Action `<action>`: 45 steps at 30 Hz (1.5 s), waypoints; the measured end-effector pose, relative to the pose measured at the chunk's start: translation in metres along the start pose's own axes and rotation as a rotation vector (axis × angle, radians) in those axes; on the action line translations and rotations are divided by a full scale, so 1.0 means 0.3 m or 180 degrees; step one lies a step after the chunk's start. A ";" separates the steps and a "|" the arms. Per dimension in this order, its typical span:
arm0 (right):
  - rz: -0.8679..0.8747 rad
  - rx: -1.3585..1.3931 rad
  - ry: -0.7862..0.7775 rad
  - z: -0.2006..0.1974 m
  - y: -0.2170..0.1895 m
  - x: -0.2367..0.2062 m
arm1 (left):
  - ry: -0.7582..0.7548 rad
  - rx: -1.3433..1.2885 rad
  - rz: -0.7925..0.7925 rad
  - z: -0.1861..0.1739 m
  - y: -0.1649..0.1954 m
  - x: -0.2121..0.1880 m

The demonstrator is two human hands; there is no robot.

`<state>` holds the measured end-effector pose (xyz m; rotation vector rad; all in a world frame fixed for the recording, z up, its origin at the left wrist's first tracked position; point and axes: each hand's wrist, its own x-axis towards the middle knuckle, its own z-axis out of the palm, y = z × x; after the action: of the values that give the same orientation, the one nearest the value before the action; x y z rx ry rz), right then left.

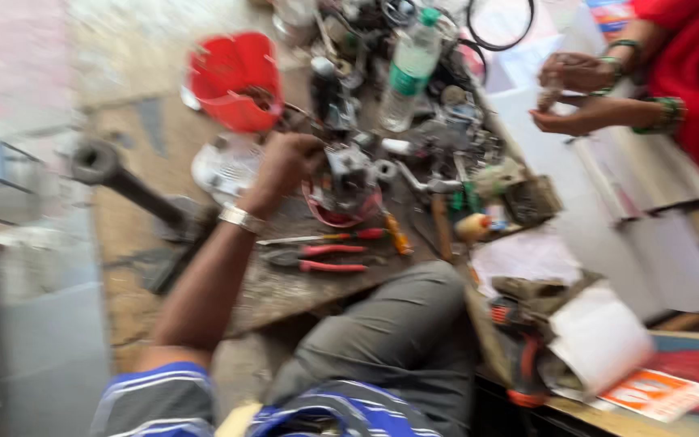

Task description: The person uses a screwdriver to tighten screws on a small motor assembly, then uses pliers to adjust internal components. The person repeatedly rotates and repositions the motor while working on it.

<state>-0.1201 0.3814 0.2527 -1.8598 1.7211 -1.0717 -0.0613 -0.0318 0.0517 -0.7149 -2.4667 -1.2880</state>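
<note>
A left hand (285, 162) is stretched across the cluttered workbench (285, 283), fingers curled against a small metal engine part (348, 174) seated in a red bowl (341, 212); through the blur, whether it is gripped or only steadied cannot be told. The right hand is not seen. Red-handled pliers (317, 260) and a screwdriver (325, 237) are laid just near of the bowl. The step is judged to be steadying the part; next, a firm hold and a tool would be called for.
</note>
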 end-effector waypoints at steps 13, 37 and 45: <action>-0.0056 0.0458 -0.0142 -0.016 0.027 0.123 | -0.0313 0.0211 -0.0440 -0.005 -0.011 -0.007; 0.0604 -0.1850 0.2001 0.430 0.174 0.646 | -0.0256 0.0177 -0.0401 -0.025 0.016 -0.022; 0.2237 -0.2927 0.1971 0.480 0.073 0.718 | -0.0165 0.0091 -0.0033 -0.029 0.033 -0.041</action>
<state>-0.0373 0.1399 0.2035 -1.0622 3.2880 -0.5990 -0.0454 -0.0380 0.0580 -0.7385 -2.5278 -1.2505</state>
